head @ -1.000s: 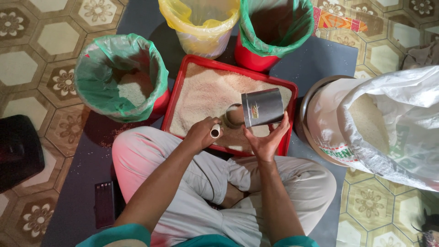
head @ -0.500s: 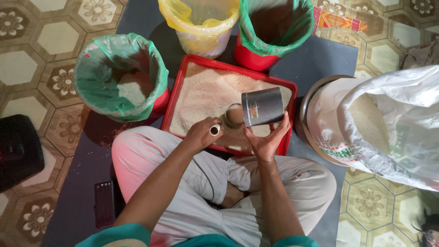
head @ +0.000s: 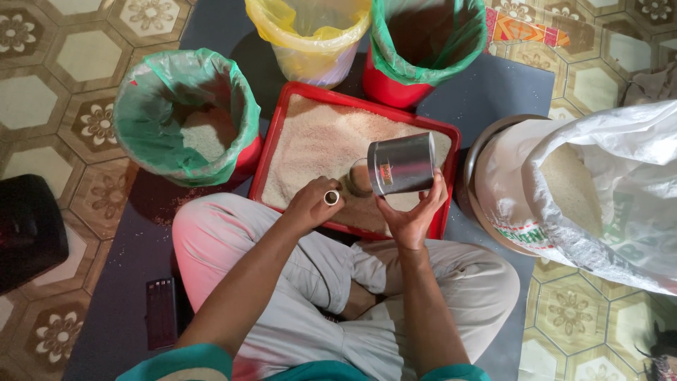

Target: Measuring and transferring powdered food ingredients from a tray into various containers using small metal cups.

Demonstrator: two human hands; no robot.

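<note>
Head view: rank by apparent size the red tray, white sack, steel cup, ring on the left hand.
1. White sack, partly cut off by the frame edge, yet it covers the most area.
2. Red tray of grain, close behind; the order is unsure.
3. Steel cup in the right hand.
4. Ring on the left hand.

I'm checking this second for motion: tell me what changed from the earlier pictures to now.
Nothing visibly changed. The right hand holds the metal tin tipped on its side over the red tray of grain, as before; the left hand rests at the tray's near edge. Buckets and sack lie as they did.
</note>
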